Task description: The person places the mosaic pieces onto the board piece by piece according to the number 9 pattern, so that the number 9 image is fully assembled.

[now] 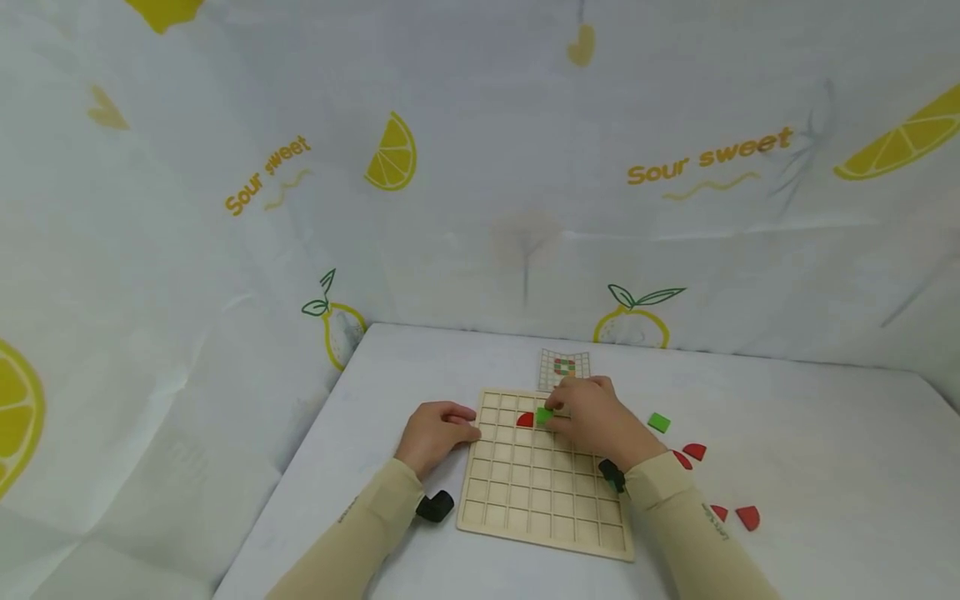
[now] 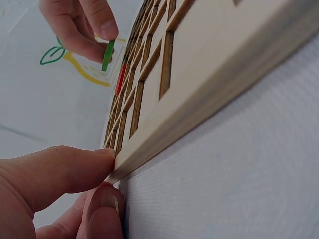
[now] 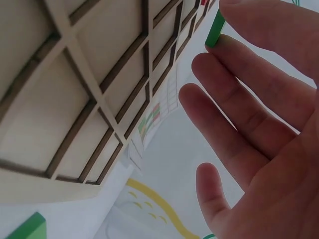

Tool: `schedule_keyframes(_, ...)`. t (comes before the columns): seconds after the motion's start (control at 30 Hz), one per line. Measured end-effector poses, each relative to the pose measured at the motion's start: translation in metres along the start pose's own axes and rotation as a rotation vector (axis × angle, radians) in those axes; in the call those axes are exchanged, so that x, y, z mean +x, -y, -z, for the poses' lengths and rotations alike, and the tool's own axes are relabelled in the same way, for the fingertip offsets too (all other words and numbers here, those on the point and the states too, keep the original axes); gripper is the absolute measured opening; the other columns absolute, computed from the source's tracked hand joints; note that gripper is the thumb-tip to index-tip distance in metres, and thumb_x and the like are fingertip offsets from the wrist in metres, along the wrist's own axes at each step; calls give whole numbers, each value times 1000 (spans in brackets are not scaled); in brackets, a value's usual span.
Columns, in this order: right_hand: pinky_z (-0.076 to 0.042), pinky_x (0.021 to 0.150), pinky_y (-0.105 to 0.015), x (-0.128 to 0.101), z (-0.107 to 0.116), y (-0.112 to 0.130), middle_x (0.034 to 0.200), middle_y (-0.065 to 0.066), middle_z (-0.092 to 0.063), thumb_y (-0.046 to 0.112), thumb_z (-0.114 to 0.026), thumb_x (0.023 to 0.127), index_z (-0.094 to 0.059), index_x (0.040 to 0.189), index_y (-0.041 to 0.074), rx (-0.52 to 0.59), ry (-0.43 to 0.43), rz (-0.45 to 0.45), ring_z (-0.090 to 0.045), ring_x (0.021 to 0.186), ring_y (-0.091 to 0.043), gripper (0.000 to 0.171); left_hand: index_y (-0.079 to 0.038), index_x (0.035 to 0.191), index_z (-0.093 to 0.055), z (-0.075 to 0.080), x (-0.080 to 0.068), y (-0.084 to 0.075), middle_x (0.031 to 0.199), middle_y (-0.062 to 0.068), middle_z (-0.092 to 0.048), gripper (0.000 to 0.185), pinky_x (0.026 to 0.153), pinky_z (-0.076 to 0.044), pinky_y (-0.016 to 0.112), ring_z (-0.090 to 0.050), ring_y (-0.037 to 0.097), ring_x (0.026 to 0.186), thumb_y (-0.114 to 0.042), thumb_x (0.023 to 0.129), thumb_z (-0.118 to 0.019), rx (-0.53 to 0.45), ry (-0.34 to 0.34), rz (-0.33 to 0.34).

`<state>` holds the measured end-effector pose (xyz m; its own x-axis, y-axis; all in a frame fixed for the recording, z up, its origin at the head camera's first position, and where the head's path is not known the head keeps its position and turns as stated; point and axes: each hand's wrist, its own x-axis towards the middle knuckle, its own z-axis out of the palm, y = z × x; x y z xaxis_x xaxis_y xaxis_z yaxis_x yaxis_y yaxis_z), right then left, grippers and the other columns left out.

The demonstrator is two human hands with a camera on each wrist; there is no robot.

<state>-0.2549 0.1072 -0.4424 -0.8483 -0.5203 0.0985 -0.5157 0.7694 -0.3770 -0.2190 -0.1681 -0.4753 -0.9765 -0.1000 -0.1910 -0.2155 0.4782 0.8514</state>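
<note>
A wooden grid board [image 1: 517, 521] lies on the white table. At its left edge my left hand [image 1: 435, 435] pinches the rim between thumb and fingers, the thumb [image 2: 87, 167] on the upper side. Over the board's far rows, my right hand [image 1: 600, 421] holds a green square tile [image 1: 544, 415] between thumb and fingertip. In the right wrist view this tile [image 3: 215, 29] is tilted on edge, and the other fingers [image 3: 219, 129] are spread apart from it. Just left of it, a red quarter-circle piece [image 1: 525, 420] sits in a cell of the board.
Behind the board is a small pattern card [image 1: 550, 363] printed with a grid and a red and green design. To the right lie another green square tile [image 1: 659, 422] and several red quarter-circle pieces [image 1: 747, 517]. A lemon-print cloth [image 1: 480, 183] hangs behind the table.
</note>
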Motion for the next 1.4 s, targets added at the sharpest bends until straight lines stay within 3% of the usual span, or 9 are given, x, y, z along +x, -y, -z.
schedule_keyframes(0.57, -38, 113, -65, 4, -7, -2, 101, 4, -74, 21, -80, 97, -83, 107, 15, -35, 29, -42, -71, 102, -20, 12, -16, 108, -82, -1, -1, 0, 92, -1, -77, 26, 81, -54, 31, -68, 15, 86, -20, 84, -91, 1, 10, 1)
schedule_keyframes(1.4, -37, 114, -65, 3, -8, -2, 101, 5, -73, 19, -81, 96, -83, 105, 16, -56, 14, -19, -70, 101, -19, 9, -14, 110, -81, 0, -4, -3, 95, 1, -78, 27, 80, -55, 30, -69, 14, 86, -18, 85, -90, -7, 5, -11)
